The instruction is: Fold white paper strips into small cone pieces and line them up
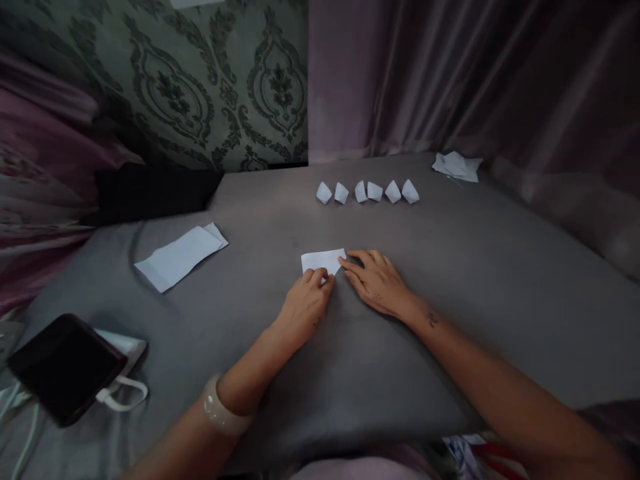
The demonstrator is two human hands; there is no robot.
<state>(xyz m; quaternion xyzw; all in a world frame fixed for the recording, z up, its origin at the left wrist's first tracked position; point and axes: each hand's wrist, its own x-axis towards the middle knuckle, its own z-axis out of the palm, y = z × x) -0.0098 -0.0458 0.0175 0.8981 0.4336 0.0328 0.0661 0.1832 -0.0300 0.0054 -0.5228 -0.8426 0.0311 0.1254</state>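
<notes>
A small folded strip of white paper [323, 259] lies on the grey cloth surface in front of me. My left hand [306, 301] is closed at its lower edge, with curled fingers pressing on the paper and covering part of that edge. At the right end, my right hand [379, 281] rests with its fingers stretched out, a fingertip touching the paper's corner. Beyond both hands stands a row of several small folded paper shapes [375, 192], white and faceted.
Flat white paper strips [183, 257] lie to the left. Crumpled paper [456, 165] sits at the back right. A dark phone [67, 367] with a white cable [125, 393] lies at the near left. Behind are a black cloth item [155, 193], patterned wall and curtain [345, 80].
</notes>
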